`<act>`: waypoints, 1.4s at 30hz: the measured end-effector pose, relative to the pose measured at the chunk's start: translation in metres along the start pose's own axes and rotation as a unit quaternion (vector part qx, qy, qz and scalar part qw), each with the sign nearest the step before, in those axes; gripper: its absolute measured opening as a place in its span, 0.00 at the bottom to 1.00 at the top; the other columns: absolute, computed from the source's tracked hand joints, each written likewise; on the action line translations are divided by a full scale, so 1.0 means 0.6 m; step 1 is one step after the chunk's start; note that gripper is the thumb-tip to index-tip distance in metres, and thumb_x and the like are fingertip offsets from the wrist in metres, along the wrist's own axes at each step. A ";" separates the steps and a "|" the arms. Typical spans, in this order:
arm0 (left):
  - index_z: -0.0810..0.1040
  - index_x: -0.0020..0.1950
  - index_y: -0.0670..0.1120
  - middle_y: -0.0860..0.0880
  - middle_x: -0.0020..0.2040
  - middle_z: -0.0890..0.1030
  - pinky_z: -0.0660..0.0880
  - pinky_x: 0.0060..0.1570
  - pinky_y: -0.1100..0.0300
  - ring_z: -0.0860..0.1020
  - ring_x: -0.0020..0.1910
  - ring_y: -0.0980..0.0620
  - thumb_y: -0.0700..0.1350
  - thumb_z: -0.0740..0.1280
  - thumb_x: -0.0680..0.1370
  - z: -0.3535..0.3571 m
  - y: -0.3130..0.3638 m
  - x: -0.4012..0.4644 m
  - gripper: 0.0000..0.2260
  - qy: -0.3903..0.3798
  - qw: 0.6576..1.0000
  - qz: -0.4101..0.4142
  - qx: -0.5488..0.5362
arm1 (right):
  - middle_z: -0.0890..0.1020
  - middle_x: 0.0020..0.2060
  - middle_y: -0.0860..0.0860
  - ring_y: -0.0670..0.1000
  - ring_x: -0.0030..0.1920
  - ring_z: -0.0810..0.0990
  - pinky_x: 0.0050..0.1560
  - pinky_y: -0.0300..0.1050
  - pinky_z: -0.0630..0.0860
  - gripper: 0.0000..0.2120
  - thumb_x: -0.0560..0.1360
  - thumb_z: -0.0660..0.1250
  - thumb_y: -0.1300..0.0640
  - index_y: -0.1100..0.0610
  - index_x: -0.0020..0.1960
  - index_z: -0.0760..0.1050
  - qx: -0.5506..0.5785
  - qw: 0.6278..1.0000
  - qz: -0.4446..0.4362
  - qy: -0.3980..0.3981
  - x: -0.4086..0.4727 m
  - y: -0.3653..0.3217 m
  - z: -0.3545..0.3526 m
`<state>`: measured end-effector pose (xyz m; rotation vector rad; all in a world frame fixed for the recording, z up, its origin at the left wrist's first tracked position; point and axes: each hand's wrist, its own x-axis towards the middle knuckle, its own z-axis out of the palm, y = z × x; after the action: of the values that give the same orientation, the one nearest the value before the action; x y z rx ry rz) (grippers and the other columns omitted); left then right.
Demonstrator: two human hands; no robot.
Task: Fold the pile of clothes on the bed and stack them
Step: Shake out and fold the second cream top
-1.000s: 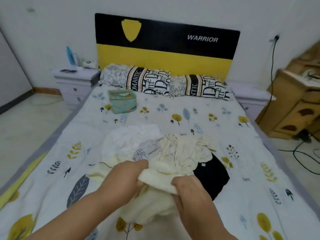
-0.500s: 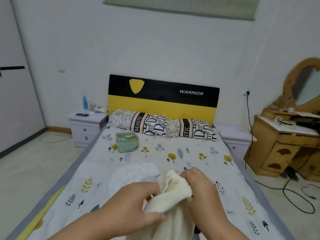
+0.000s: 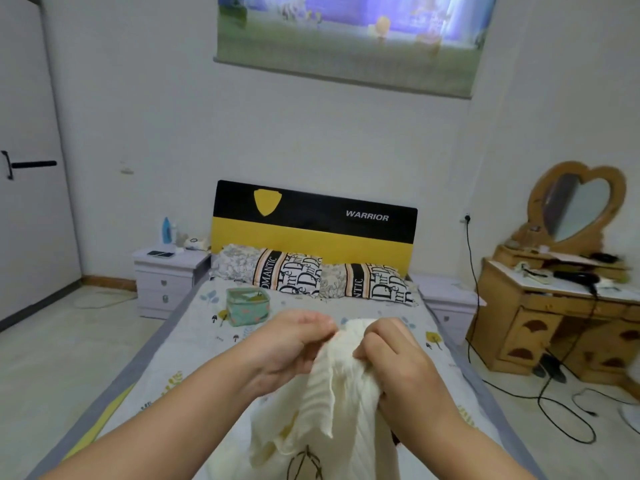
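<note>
Both hands are up in front of the person, over the bed point(image 3: 194, 344), with one cream garment point(image 3: 341, 403) lifted between them.

Left hand point(image 3: 289, 344): fingers point(image 3: 317, 322) curled in and pinching the top edge of the cloth. Right hand point(image 3: 391, 353): fingers point(image 3: 372, 342) curled tight, bunching the same top edge just right of the left fingers. The two grips nearly touch, so the fabric peaks between them and hangs straight down below the fingers, out of frame at the bottom.

Likely reason for the hold: finding a seam or collar at the top edge so gravity pulls the rest straight before the hands spread apart. The garment looks ribbed, soft and loose, with a dark line drawing low on the hanging part, well below the fingers.

The rest of the pile isn't visible; it is probably under the hanging cloth, below the hands. Only a dark sliver shows just below the right wrist, and what it is can't be told.

Beyond the fingers: a teal pouch point(image 3: 247, 306) on the bed, up-left of the left fingers, well apart. Two patterned pillows point(image 3: 311, 277) sit further back, against the black-and-yellow headboard point(image 3: 313, 225).

Judgement: early in the task, since the first item is only being oriented, with no folded stack in view. Next step needs the grips to slide outward to the corners. Risk: the bunched hold hides which edge is which.
</note>
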<state>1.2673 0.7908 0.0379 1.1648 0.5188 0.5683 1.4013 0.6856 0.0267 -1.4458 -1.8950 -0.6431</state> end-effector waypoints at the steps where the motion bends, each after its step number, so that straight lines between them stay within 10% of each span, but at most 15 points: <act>1: 0.80 0.34 0.42 0.45 0.35 0.79 0.78 0.32 0.61 0.76 0.30 0.53 0.36 0.62 0.77 0.000 0.006 -0.002 0.13 0.028 0.999 0.016 -0.030 | 0.73 0.33 0.53 0.48 0.38 0.65 0.32 0.43 0.64 0.12 0.54 0.60 0.75 0.63 0.34 0.71 0.000 1.000 0.011 -0.002 -0.004 -0.001 -0.006; 7: 0.76 0.47 0.40 0.48 0.32 0.82 0.78 0.28 0.63 0.78 0.26 0.57 0.25 0.62 0.73 0.024 0.031 -0.021 0.12 0.071 0.988 0.078 -0.116 | 0.68 0.41 0.42 0.40 0.43 0.64 0.39 0.36 0.63 0.24 0.59 0.55 0.75 0.49 0.43 0.65 0.083 0.984 0.131 -0.087 -0.016 -0.008 -0.019; 13: 0.75 0.43 0.42 0.50 0.30 0.80 0.76 0.30 0.66 0.78 0.29 0.57 0.23 0.63 0.70 0.056 0.048 -0.046 0.14 0.040 0.982 0.182 -0.031 | 0.67 0.59 0.38 0.41 0.64 0.66 0.55 0.36 0.68 0.29 0.68 0.68 0.47 0.45 0.66 0.62 0.325 0.847 0.379 -0.182 0.022 -0.014 -0.051; 17: 0.76 0.42 0.42 0.50 0.32 0.79 0.75 0.28 0.67 0.78 0.30 0.58 0.25 0.65 0.70 0.070 0.054 -0.060 0.13 0.022 0.977 0.211 -0.002 | 0.82 0.43 0.51 0.48 0.43 0.79 0.46 0.46 0.75 0.05 0.74 0.65 0.59 0.54 0.46 0.79 0.293 0.864 0.348 -0.213 0.047 -0.033 -0.052; 20: 0.77 0.48 0.43 0.47 0.40 0.78 0.76 0.27 0.64 0.78 0.32 0.56 0.31 0.65 0.73 0.043 0.061 -0.062 0.09 0.021 0.987 0.162 -0.014 | 0.83 0.39 0.52 0.48 0.40 0.78 0.42 0.43 0.74 0.12 0.73 0.61 0.66 0.52 0.39 0.79 0.285 0.890 0.318 -0.161 0.062 -0.038 -0.064; 24: 0.79 0.52 0.54 0.52 0.45 0.80 0.70 0.28 0.68 0.75 0.36 0.58 0.32 0.64 0.75 0.012 0.034 -0.053 0.17 -0.023 0.963 0.105 0.247 | 0.80 0.30 0.44 0.43 0.34 0.77 0.38 0.39 0.74 0.20 0.73 0.62 0.70 0.48 0.31 0.78 0.358 0.882 0.271 -0.143 0.091 -0.043 -0.104; 31: 0.78 0.49 0.46 0.54 0.46 0.82 0.72 0.48 0.69 0.79 0.46 0.58 0.38 0.65 0.77 -0.013 0.003 -0.028 0.05 -0.149 0.918 0.046 0.364 | 0.81 0.34 0.45 0.47 0.39 0.78 0.45 0.48 0.77 0.17 0.71 0.63 0.69 0.48 0.35 0.79 0.381 0.893 0.202 -0.128 0.131 -0.054 -0.162; 34: 0.74 0.40 0.42 0.45 0.36 0.74 0.68 0.42 0.62 0.71 0.37 0.51 0.46 0.69 0.74 -0.026 -0.004 -0.024 0.08 -0.156 0.917 0.025 0.366 | 0.82 0.37 0.52 0.51 0.41 0.79 0.47 0.51 0.77 0.14 0.73 0.61 0.72 0.56 0.39 0.79 0.355 0.899 0.239 -0.093 0.126 -0.037 -0.185; 39: 0.64 0.25 0.51 0.57 0.24 0.62 0.55 0.25 0.67 0.58 0.23 0.60 0.68 0.67 0.65 -0.055 0.000 -0.033 0.24 -0.104 0.910 0.015 0.400 | 0.84 0.38 0.56 0.49 0.39 0.80 0.40 0.41 0.76 0.09 0.75 0.61 0.68 0.63 0.44 0.80 0.304 0.892 0.330 -0.050 0.092 -0.004 -0.202; 42: 0.78 0.35 0.46 0.48 0.33 0.80 0.73 0.36 0.62 0.76 0.32 0.55 0.59 0.74 0.60 -0.070 0.018 -0.044 0.18 -0.131 0.897 -0.049 0.419 | 0.82 0.43 0.63 0.53 0.41 0.78 0.43 0.46 0.73 0.07 0.75 0.63 0.64 0.67 0.46 0.78 0.273 0.884 0.379 -0.030 0.071 0.018 -0.202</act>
<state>1.2188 0.8054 0.0373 1.9884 0.6036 0.0648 1.4293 0.6284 0.1386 -1.6363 -1.2219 0.2932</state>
